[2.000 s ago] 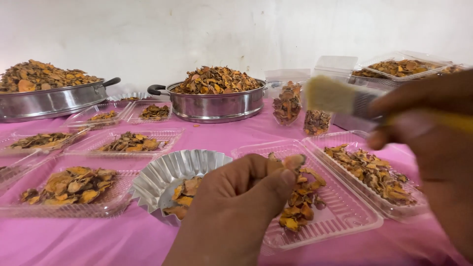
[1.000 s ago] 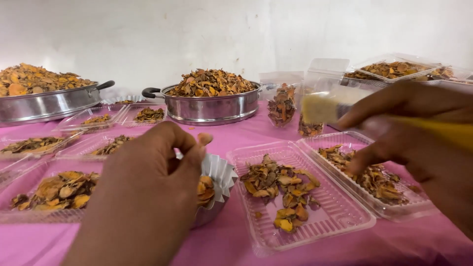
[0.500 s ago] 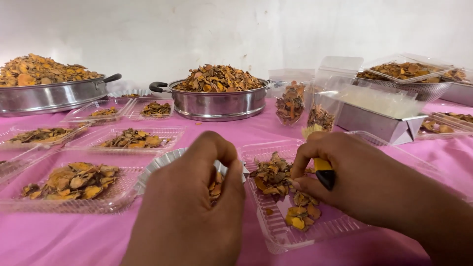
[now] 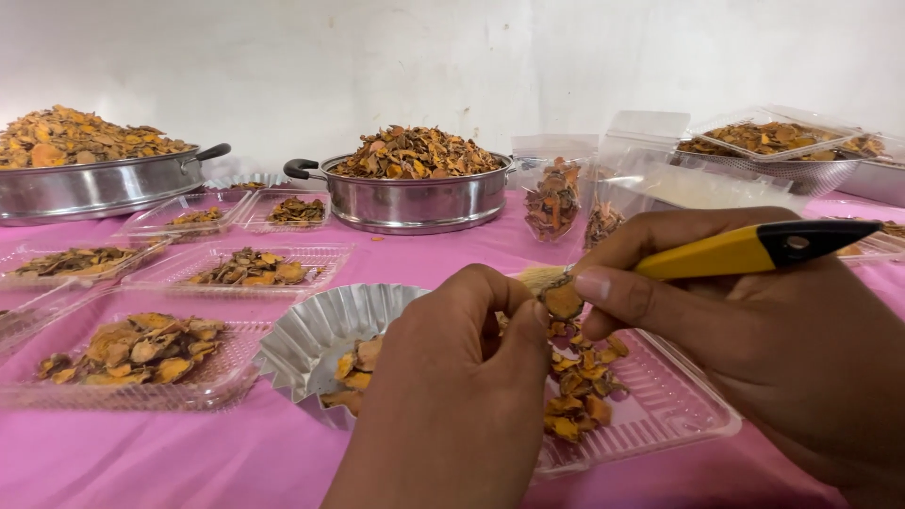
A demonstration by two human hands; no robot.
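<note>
Your left hand (image 4: pixel 452 396) had lifted a slice (image 4: pixel 563 302) off the tray (image 4: pixel 660 415), pinching it; your right hand (image 4: pixel 754 330), clamped on the brush (image 4: pixel 726 253), brought bristles onto it.

There is a single view, from a camera worn on the person's head. It looks forward and slightly down across a table covered in a pink cloth (image 4: pixel 189 452), facing a plain white wall (image 4: pixel 452 57) that closes off the far side. The camera sits very near the work: the left hand (image 4: pixel 452 396) and the right hand (image 4: pixel 754 349) fill the lower middle and right of the frame, cut off at the bottom edge. Farther back, a round steel pan heaped with dried orange-brown slices (image 4: pixel 415 193) stands near the wall at about mid-height. No second view shares the scene.
</note>
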